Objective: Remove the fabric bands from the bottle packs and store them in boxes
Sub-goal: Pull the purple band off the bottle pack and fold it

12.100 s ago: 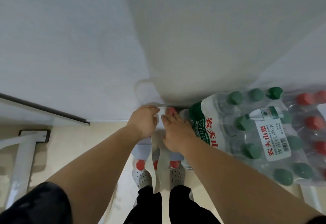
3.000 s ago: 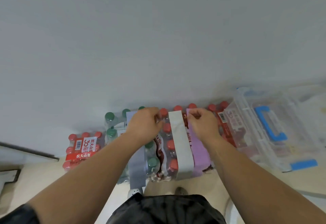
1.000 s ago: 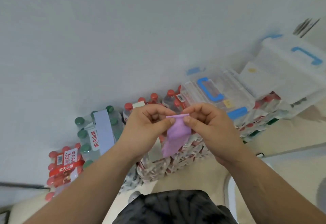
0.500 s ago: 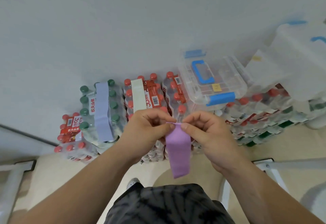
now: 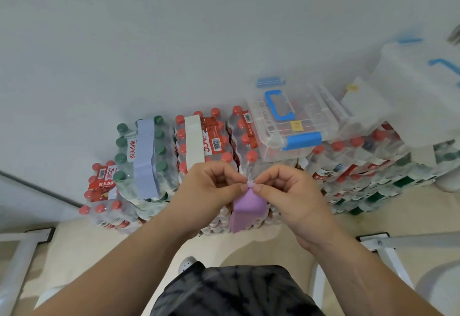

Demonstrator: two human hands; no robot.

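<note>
At the far left a white metal frame [image 5: 17, 256] stands on the pale floor [image 5: 74, 238]. Past it, a low red-capped pack [image 5: 104, 191] sits against the foot of the wall. Just beside it on the right a taller green-capped pack [image 5: 122, 166] wears a pale blue band [image 5: 145, 156], which runs over its top and down its near face. Next along the wall is a red-capped pack [image 5: 216, 138] with a white band [image 5: 194, 138] around it the same way. My left hand [image 5: 209, 191] is raised in front of that pack, fingers curled, with thumb and forefinger pinching the top of the purple band [image 5: 245, 209]. The band is off the packs and in the air between my two hands. It is bunched to a narrow point where I grip it and hangs down loose and wider below, in front of the lower bottles. My right hand [image 5: 291, 193] meets the left at that same point, fingers curled, thumb and forefinger nipping the bunched top from the other side. Behind and to the right of my hands a clear box [image 5: 311, 116] with a blue handle and a blue latch rests on top of red-capped bottles, its lid on. Further right more stacked packs [image 5: 361, 163] line the wall, and a second clear box [image 5: 408, 86] sits on top of them near the right edge. Another white frame [image 5: 398, 241] stands on the floor at the right. My dark shorts [image 5: 236, 290] and one pale shoe [image 5: 186, 264] show at the bottom.
</note>
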